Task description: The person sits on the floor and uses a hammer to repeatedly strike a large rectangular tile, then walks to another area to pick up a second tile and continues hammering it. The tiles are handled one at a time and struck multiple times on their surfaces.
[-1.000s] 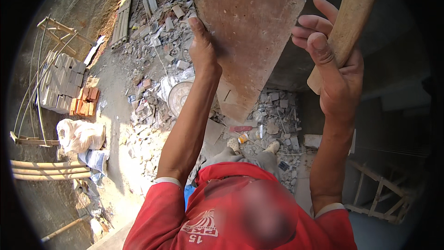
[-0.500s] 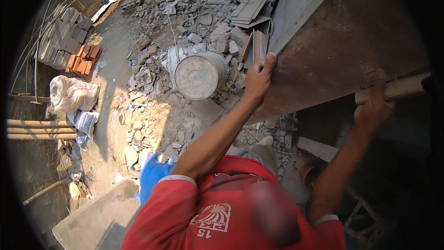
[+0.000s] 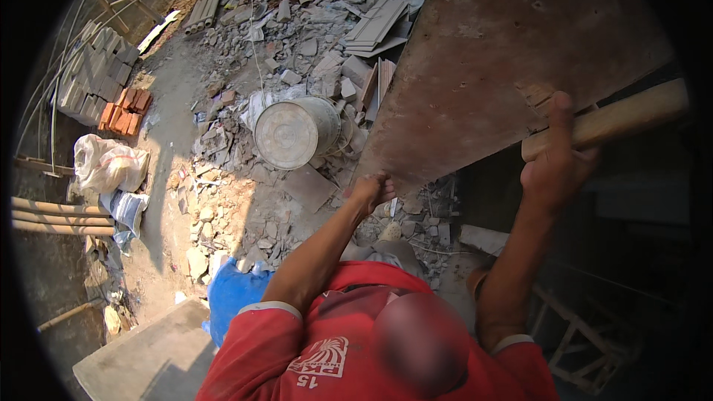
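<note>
A large brown board or slab slants across the upper right, its face worn and its pale edge running to a low corner. My left hand is at that low corner, fingers curled in; a small reddish bit and a pale bit show on either side of it, and what it holds is unclear. Under the board's right edge, a round wooden pole sticks out of the dark. My right hand grips the pole near its blunt end, with one digit pointing up across it toward the board.
An overturned pale bucket stands amid rubble. Flat panels lie beyond. Far left are grey blocks, orange bricks, a white sack and bamboo poles. A concrete slab lies near left.
My left hand has come down from the board's upper edge to its low corner, its fingers now curled. The right hand remains at the pole. The view has shifted slightly.
</note>
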Motion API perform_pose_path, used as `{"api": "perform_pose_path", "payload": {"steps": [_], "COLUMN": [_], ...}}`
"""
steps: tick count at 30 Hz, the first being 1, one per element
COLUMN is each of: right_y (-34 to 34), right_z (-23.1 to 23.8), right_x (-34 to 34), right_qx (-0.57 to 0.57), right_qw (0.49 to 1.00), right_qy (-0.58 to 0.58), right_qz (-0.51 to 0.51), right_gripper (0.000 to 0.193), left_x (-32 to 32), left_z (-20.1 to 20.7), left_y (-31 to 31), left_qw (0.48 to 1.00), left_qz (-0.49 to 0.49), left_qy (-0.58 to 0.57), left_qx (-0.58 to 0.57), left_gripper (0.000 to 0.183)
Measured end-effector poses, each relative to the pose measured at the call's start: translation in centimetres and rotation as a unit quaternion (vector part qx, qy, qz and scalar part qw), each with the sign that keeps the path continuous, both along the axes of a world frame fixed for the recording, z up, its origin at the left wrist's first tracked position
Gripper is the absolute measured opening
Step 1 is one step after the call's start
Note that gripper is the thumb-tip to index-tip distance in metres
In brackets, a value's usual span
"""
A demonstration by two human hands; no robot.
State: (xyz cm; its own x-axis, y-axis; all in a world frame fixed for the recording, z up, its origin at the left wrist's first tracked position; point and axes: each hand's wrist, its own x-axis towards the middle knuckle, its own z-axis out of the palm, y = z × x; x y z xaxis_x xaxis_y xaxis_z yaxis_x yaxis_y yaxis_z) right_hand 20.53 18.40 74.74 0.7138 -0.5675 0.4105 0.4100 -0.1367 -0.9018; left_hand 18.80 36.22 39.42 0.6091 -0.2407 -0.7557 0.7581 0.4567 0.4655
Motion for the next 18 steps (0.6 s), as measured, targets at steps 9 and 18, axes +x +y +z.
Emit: {"api": "perform_pose_path", "payload": {"steps": [9, 18], "right_y": [-4.5, -6.6], "right_z": [-1.0, -3.5], "right_x": [-2.1, -3.5], "right_qx": [-0.063, -0.012], "right_qw": [0.993, 0.994], "right_qy": [0.013, 0.073], "right_qz": [-0.095, -0.083], "right_gripper": [0.069, 0.073], "left_x": [-3.8, -11.5], "left_z": [-0.4, -0.9], "left_y": [-3.6, -3.2], "left_qw": [0.978, 0.965], "left_qz": [-0.045, 0.184], "left_qy": [-0.048, 0.137], "left_qx": [0.196, -0.128], "left_gripper": [0.012, 0.010]}}
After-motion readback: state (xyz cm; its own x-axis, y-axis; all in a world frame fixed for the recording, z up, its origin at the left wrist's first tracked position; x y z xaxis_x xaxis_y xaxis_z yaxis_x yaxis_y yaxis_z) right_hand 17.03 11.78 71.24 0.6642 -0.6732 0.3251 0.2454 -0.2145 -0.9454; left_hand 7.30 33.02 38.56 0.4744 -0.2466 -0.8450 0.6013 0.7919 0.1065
